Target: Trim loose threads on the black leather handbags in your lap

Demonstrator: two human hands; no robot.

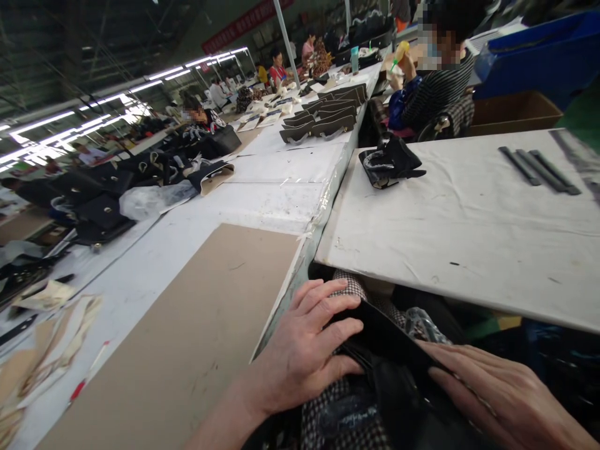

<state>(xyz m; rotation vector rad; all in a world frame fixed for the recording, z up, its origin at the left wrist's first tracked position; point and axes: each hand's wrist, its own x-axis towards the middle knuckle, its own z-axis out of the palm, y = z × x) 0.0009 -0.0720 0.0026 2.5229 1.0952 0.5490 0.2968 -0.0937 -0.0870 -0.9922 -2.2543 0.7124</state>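
A black leather-like bag piece (398, 381) lies over the lap at the lower right, partly wrapped in clear plastic. My left hand (312, 347) grips its upper left edge, the thumb below and the fingers bent over the rim. On the right side of the piece, my right hand (501, 390) holds the edge, its thumb on the inner face and its fingers along the outside. Checked cloth (347, 400) shows beneath the piece. The lower part of the piece runs out of the frame.
Left of my hands is a table with a brown board (201, 325). A white side table (469, 231) bears a black bundle (391, 162) and dark strips (539, 170). Black bags (100, 212) line the far left. A person in stripes (435, 87) sits beyond, near a blue bin (544, 59).
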